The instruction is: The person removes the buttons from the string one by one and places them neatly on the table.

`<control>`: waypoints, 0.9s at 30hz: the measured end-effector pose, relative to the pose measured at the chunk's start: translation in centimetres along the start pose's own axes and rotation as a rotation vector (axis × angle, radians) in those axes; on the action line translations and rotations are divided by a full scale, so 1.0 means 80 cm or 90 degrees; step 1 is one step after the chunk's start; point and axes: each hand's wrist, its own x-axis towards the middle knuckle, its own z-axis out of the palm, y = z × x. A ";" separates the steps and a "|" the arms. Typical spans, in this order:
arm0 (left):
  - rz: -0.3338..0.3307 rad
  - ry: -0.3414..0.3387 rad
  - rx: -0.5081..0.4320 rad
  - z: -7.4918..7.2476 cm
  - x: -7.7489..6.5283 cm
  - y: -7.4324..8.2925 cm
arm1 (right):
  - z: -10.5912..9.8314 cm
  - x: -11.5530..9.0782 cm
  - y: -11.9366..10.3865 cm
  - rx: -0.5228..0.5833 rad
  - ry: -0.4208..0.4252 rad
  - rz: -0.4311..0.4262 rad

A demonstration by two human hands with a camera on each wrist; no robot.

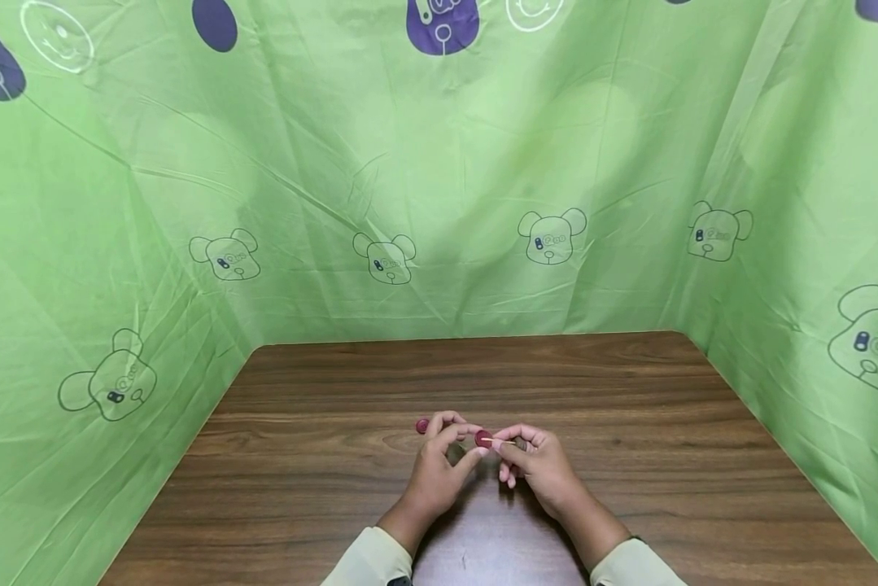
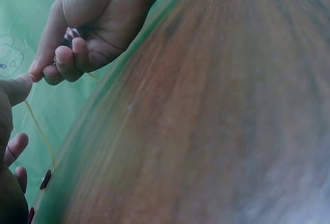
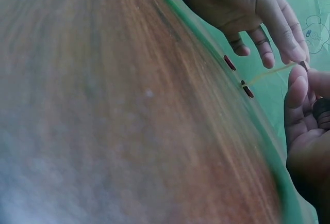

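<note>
My left hand (image 1: 439,472) pinches a dark red round button (image 1: 482,439) between thumb and index finger, held above the wooden table. Right beside it, my right hand (image 1: 544,468) pinches a thin yellow string (image 1: 503,441) that meets the button's face. From the left fingertips the string runs down to a second dark red button (image 3: 247,89), seen edge-on. A third button (image 1: 421,425) lies just beyond the left fingers. Inside the right hand's curled fingers sits a small dark, striped object (image 2: 72,35); I cannot tell what it is.
The brown wood-grain table (image 1: 321,382) extends around both hands. Green cloth (image 1: 468,163) with printed bear heads hangs behind it and along both sides. Pale sleeves (image 1: 371,561) cover the forearms near the front edge.
</note>
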 end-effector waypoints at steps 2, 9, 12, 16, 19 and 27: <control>-0.015 0.003 -0.001 0.000 0.000 -0.001 | 0.001 0.000 0.000 -0.004 0.009 0.001; -0.071 0.040 0.013 0.001 0.000 -0.005 | 0.003 0.001 0.001 -0.012 0.059 -0.005; -0.079 0.053 0.013 0.000 0.001 -0.006 | 0.004 0.002 0.001 -0.009 0.084 -0.014; -0.075 0.067 0.030 -0.002 0.002 -0.009 | 0.004 0.002 0.001 0.006 0.114 -0.023; -0.074 0.078 0.039 -0.003 0.002 -0.014 | 0.004 0.002 0.000 0.016 0.128 -0.029; -0.081 0.094 0.035 -0.003 0.005 -0.021 | 0.004 0.003 -0.001 0.026 0.154 -0.042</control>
